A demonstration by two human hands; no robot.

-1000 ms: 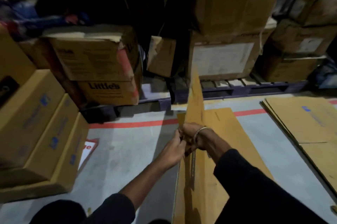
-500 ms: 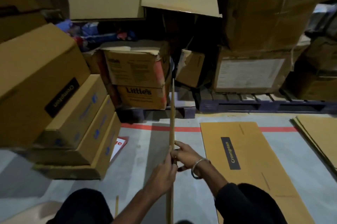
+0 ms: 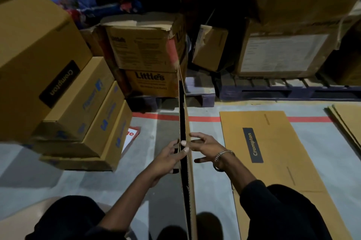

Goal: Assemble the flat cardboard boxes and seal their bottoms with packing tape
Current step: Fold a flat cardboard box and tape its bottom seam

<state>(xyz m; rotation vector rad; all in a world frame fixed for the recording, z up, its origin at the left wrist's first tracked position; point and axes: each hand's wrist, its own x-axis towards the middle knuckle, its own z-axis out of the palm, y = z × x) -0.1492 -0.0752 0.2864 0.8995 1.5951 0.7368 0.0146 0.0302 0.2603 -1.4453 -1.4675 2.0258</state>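
- Flat box (image 3: 188,161): stands on edge at centre frame, seen end-on. A dark gap now shows between its two panels, where half a second ago they lay shut as one thin line; opening has begun, judged an early step, bottom flaps unfolded, no tape on.
- Left hand (image 3: 170,158): fingers curled on the left panel's edge, pulling it away.
- Right hand (image 3: 203,146): fingers spread, loosely splayed against the right panel; whether it grips, I cannot tell.
- Second flat box (image 3: 273,151): lies on the floor (image 3: 68,181), centre right.
- Flat stack (image 3: 347,120): cut off at right edge.
- Packing tape: none visible.
- Box's lower end: out of frame at the bottom edge.
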